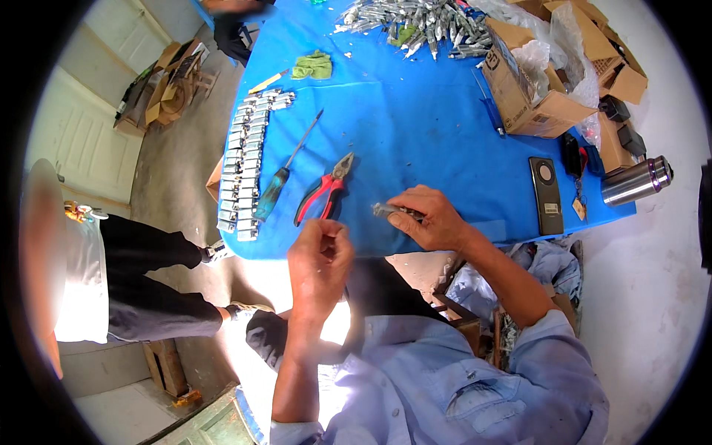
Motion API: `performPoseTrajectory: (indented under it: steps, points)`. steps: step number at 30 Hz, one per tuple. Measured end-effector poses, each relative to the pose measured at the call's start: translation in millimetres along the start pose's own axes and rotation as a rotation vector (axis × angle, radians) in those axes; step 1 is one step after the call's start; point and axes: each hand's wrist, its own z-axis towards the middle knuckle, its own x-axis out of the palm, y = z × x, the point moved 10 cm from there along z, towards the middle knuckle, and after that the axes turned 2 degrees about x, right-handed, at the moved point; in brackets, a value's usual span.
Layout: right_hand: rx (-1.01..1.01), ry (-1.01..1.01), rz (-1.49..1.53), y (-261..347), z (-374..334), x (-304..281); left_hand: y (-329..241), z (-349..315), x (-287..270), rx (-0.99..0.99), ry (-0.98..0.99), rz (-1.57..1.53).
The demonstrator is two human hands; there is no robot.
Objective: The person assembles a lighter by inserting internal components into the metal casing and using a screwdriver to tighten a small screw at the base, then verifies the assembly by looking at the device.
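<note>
My right hand [434, 220] is closed around a small grey metal part [383, 211], whose end sticks out past the thumb and fingertips. My left hand [320, 263] has its fingers pinched together at the table's front edge; whatever they hold, if anything, is hidden. Just beyond it lie pliers with red and black handles [324, 194], jaws pointing away. A screwdriver with a teal handle [274, 194] rests left of the pliers. Along the left table edge, small silver metal parts [245, 167] are lined up in two columns.
A pile of grey parts [430, 26] covers the far end of the blue-covered table [415, 126], near a green cloth [312, 65]. On the right are an open cardboard box [545, 111], a phone [547, 196] and a steel bottle [634, 183]. A person [81, 274] stands at left.
</note>
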Motion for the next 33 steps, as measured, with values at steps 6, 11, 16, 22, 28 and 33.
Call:
performPoseTrajectory:
  steps: [6,11,16,22,28,33]
  points:
    - [-0.083,0.072,-0.176,37,6,8,-13,-4,10,0.186,0.022,-0.051]
    - [-0.141,0.104,-0.25,62,-1,14,-19,-15,6,0.178,0.028,-0.003]
    - [-0.197,0.131,-0.29,83,-8,24,-42,-37,-4,0.434,-0.031,0.31]
    - [-0.265,0.194,-0.424,111,-18,45,-37,-60,-10,0.31,-0.082,0.514]
    - [-0.309,0.179,-0.461,134,-26,43,33,-78,-82,0.081,-0.341,0.292]
    - [-0.145,0.044,-0.376,104,-31,13,94,-107,-138,-0.137,-0.389,0.134]
